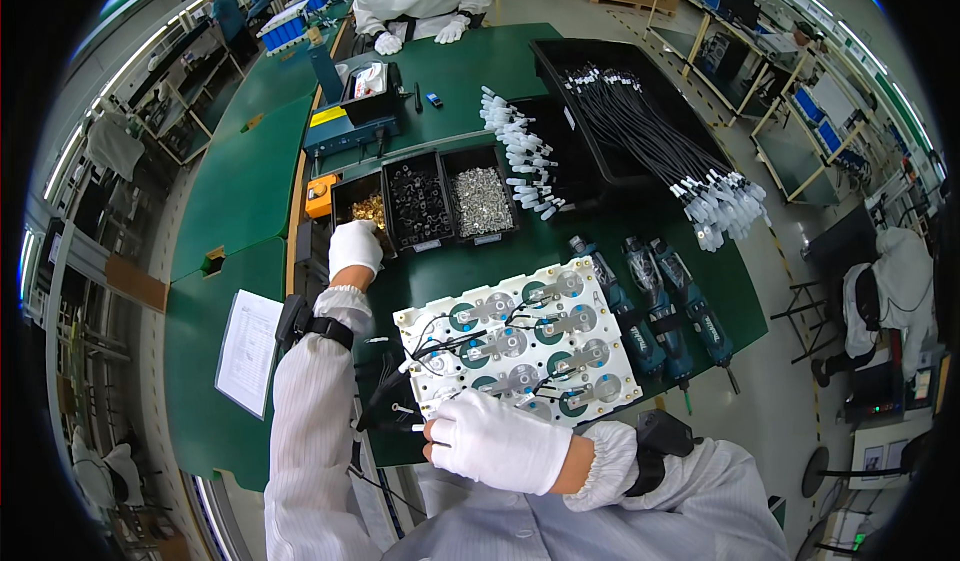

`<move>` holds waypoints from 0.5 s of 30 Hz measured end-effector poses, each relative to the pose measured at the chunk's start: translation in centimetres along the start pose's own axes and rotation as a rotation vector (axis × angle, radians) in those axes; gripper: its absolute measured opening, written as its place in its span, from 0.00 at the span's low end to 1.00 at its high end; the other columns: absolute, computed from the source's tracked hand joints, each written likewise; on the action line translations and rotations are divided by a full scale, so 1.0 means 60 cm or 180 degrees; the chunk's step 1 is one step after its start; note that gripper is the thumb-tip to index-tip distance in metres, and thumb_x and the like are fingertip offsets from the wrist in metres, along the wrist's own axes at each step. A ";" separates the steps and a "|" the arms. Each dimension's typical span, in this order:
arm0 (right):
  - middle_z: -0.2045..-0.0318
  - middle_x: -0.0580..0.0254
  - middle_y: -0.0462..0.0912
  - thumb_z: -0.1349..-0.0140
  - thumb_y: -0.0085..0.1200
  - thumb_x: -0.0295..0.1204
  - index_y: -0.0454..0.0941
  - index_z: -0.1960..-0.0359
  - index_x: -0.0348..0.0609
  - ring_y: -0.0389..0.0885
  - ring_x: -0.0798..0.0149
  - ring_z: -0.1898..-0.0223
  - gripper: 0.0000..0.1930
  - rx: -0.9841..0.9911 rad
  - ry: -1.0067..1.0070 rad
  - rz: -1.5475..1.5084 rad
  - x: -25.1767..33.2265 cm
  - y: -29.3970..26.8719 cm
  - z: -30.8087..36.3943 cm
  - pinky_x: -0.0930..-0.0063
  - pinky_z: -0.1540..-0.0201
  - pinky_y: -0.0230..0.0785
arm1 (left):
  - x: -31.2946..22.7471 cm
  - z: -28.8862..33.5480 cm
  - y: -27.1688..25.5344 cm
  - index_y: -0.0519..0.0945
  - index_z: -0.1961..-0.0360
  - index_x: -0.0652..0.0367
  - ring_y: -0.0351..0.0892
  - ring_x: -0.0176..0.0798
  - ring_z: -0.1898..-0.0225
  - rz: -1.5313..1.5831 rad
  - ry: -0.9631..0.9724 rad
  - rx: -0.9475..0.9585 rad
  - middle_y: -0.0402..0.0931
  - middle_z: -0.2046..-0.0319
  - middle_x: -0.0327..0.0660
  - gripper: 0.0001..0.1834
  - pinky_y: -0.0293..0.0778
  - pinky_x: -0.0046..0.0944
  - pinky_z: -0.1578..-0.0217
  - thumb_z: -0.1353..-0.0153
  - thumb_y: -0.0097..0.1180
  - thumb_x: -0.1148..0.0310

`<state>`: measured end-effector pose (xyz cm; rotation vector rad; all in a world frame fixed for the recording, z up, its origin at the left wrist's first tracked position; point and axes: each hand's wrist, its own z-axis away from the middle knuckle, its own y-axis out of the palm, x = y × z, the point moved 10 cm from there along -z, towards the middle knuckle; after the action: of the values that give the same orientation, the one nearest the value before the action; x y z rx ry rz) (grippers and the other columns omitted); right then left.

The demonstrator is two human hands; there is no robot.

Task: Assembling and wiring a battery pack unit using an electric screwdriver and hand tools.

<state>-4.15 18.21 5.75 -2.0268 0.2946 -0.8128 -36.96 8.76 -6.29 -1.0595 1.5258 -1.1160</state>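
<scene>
My left hand (355, 251), in a white glove, reaches to the near edge of a black bin holding small brass-coloured parts (368, 209). Its fingertips are hidden behind the back of the hand. My right hand (500, 444), gloved with bare fingertips showing, is closed beside the lower left corner of a white panel (620, 371). A small white tip sticks out at its fingers; what it belongs to is unclear. Round grey discs, metal strips and black cables sit on the panel. Loose black cables (380, 393) lie left of it.
Bins of black parts (418, 201) and silver hardware (482, 201) adjoin the brass one. Power screwdrivers (655, 311) lie right of the panel. Behind them, cable bundles (650, 131) fill a black tray. A printed sheet (248, 353) lies left. A co-worker's gloved hands (420, 38) rest across the table.
</scene>
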 end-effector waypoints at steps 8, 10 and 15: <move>0.63 0.63 0.82 0.41 0.56 0.29 0.84 0.65 0.43 0.80 0.59 0.55 0.07 -0.0043 0.0191 -0.0351 -0.013 -0.001 0.002 0.66 0.53 0.75 | 0.028 0.005 -0.016 0.90 0.61 0.53 0.87 0.56 0.59 0.0462 -0.0245 -0.0051 0.86 0.65 0.52 0.09 0.82 0.47 0.53 0.42 0.64 0.65; 0.64 0.63 0.81 0.42 0.54 0.29 0.83 0.66 0.44 0.80 0.61 0.53 0.07 -0.0014 0.0217 -0.0414 -0.015 0.004 0.000 0.67 0.49 0.75 | 0.040 0.008 -0.022 0.90 0.61 0.53 0.87 0.56 0.61 0.0458 -0.0343 -0.0128 0.86 0.66 0.51 0.10 0.82 0.47 0.55 0.40 0.66 0.62; 0.67 0.62 0.80 0.41 0.59 0.30 0.82 0.68 0.41 0.81 0.59 0.60 0.05 -0.0458 -0.0118 -0.0191 -0.015 0.003 0.005 0.65 0.60 0.76 | 0.045 0.006 -0.002 0.90 0.62 0.55 0.87 0.56 0.61 0.0712 -0.0384 -0.0097 0.86 0.66 0.53 0.10 0.80 0.48 0.57 0.39 0.66 0.61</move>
<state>-4.62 18.73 5.09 -2.1920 0.2794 -0.8098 -37.10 6.05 -6.73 -0.9331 1.5267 -0.8622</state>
